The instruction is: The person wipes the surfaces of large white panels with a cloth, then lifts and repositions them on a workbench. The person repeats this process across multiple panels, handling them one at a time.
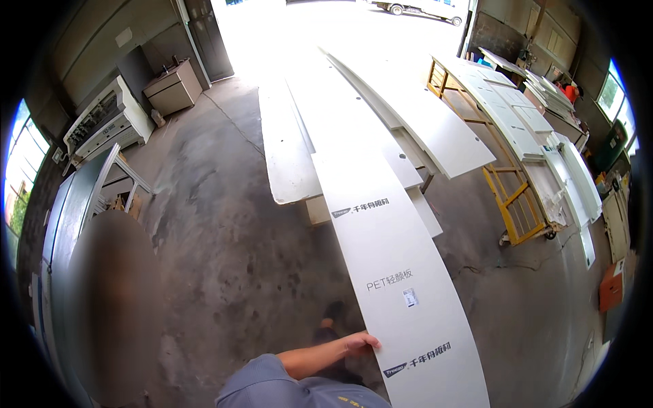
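A long white board (394,251) with dark print and a small label stretches from the lower edge up and away to the left. My left hand (362,342) is closed on the board's left edge near its close end, thumb side uppermost. The fingers beneath are hidden. My right hand does not show. The board's far part lies over a stack of other white panels (289,166). More white panels (435,132) lie to the right of it, some with small dark round spots.
To the right stands a yellow wheeled trolley (520,211) beside rows of white panels (513,136). At the left are a white machine (112,122), a beige cabinet (173,88) and a dark-topped table (75,197). A blurred patch covers the lower left. Beyond the bright doorway stands a truck (425,8).
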The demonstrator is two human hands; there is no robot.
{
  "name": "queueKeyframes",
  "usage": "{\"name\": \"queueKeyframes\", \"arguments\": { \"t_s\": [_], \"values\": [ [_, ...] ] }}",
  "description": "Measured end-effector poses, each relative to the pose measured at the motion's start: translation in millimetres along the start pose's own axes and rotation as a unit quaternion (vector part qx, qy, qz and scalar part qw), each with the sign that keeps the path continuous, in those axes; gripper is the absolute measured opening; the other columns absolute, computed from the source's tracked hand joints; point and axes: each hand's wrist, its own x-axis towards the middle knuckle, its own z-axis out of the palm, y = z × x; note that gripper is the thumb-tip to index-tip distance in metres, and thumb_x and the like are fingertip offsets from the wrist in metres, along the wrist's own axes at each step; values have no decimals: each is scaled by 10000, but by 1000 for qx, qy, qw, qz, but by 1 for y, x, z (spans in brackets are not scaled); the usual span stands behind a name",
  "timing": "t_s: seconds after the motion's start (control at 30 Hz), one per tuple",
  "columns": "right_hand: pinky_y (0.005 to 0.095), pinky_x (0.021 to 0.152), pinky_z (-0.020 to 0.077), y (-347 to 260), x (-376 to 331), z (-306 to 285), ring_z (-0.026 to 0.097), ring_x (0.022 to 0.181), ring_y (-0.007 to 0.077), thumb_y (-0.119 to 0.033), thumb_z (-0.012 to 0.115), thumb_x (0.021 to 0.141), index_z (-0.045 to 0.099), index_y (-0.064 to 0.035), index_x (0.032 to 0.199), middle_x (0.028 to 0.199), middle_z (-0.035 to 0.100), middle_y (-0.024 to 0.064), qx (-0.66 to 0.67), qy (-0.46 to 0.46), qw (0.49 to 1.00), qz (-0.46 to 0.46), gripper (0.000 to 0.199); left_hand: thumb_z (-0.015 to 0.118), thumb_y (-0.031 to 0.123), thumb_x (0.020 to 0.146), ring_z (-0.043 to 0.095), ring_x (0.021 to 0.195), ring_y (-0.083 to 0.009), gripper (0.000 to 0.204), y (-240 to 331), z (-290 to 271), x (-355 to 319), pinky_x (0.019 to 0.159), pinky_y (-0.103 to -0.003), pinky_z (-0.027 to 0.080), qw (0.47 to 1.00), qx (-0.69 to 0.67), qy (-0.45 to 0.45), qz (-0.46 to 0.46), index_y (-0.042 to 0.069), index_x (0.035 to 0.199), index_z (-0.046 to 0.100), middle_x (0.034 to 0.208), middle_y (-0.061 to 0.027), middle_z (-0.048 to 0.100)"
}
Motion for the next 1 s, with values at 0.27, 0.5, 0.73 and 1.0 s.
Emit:
{"name": "queueKeyframes", "arguments": {
  "t_s": [0.27,0.5,0.73,1.0],
  "values": [
    [388,477,478,-101,22,99,593,574,194,-466,593,1029,703,-24,974,763,668,61,113,-107,987,-48,458,686,97,967,714,981,-196,546,237,-27,38,816,-371,604,928,0,254,272,82,1477,490,1116,-68,717],
    [339,726,514,-355,-2,386,637,829,159,-237,648,1028,670,68,1145,993,694,72,161,-262,919,-245,328,654,-84,903,661,1126,-219,904,291,35,47,950,-328,537,760,237,344,498,55,1649,163,1309,-166,650],
    [300,640,509,-458,-35,436,641,694,136,-331,608,1059,704,-12,967,851,723,55,59,-440,864,-238,345,700,-12,832,563,1293,-332,837,435,-31,31,1090,-413,460,750,338,379,423,-54,1574,314,1463,-257,510],
    [430,617,565,-335,120,197,715,826,267,-464,437,1086,644,-51,1250,1120,738,171,427,-398,801,134,490,737,156,807,317,1484,-462,761,340,-10,97,1230,-507,274,539,674,418,282,-73,1471,442,1568,-338,349]
  ]
}}
